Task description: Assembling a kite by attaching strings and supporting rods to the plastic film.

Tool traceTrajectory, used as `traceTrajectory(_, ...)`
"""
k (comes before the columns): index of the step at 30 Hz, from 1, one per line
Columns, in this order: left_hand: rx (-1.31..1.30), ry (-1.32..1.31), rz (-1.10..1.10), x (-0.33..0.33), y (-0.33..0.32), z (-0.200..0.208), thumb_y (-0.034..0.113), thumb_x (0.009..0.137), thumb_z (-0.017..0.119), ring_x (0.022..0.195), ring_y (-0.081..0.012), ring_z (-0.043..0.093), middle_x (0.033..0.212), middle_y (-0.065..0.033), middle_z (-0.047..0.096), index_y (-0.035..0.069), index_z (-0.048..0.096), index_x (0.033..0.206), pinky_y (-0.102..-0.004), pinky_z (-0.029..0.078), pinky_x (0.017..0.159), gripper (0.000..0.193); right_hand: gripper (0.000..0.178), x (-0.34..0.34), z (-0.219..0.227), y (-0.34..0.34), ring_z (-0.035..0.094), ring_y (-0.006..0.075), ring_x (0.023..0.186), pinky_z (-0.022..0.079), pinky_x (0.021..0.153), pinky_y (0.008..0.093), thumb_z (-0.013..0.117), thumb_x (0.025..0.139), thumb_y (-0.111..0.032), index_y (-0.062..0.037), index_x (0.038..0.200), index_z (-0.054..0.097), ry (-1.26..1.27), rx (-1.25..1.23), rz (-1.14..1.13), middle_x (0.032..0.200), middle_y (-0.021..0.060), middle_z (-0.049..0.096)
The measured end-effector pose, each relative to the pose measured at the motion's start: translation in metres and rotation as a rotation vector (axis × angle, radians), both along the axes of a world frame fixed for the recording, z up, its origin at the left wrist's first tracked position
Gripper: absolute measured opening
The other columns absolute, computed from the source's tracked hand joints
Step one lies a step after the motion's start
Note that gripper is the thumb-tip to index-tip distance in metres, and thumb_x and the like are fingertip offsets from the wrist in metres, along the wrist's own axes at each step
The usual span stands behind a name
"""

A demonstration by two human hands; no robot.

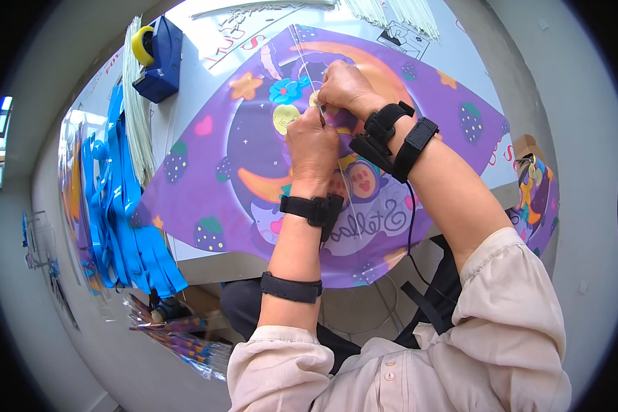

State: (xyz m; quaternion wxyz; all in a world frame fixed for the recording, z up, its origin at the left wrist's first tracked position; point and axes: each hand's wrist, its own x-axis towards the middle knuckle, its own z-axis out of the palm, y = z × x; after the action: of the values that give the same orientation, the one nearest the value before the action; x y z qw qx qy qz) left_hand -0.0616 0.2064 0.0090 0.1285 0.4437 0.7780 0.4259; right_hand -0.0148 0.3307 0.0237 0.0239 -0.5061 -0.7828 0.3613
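A large purple kite sheet (206,147), printed with a moon, stars and strawberries, lies spread over the table and hangs past its near edge. Down its middle runs a thin white rod (305,56), from the far tip to below my hands. My left hand (312,147) is closed over the rod near the sheet's centre. Just beyond it and to the right, my right hand (347,86) pinches at the same rod with bent fingers. A small dark piece shows between the two hands; its kind is hidden by the fingers. Black straps circle both forearms.
A blue tape dispenser (159,60) with yellow tape stands at the far left, beside a bundle of pale rods (136,110). Blue strips (127,206) drape over the left edge. More rods (391,15) lie at the back. Another printed sheet (539,199) hangs at right.
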Motion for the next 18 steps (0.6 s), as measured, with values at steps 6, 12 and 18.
traceTrajectory(6,0.014,0.057,-0.027,0.004,-0.003,-0.003,0.007,0.067,0.06,0.061,-0.034,0.06,0.065,-0.0197,0.06,-0.003,0.06,0.068,-0.0404,0.046,0.06,0.01,0.013,0.004,-0.012,-0.009,0.063,0.0232,0.052,0.05,0.055,0.0335,0.068,0.062,-0.011,0.0008,0.066,0.065,0.13,0.274,-0.053,0.056,0.0137,0.062)
traceTrajectory(12,0.04,0.171,-0.085,0.002,-0.002,0.001,0.008,0.068,0.06,0.063,-0.0356,0.06,0.066,-0.0194,0.061,-0.002,0.059,0.073,-0.0417,0.047,0.06,0.012,0.025,0.005,0.007,-0.009,0.065,0.0328,0.083,0.049,0.072,0.0408,0.061,0.071,-0.017,-0.0009,0.089,0.069,0.04,0.139,-0.014,0.087,0.0213,0.066)
traceTrajectory(18,-0.072,0.152,-0.242,0.009,-0.04,0.007,0.002,0.067,0.064,0.085,-0.0317,0.059,0.091,-0.0178,0.06,-0.003,0.06,0.093,-0.038,0.047,0.074,0.027,0.026,0.003,0.007,-0.01,0.064,0.0336,0.086,0.049,0.074,0.0399,0.059,0.072,-0.018,0.001,0.087,0.068,-0.041,0.151,-0.02,0.089,0.0221,0.065)
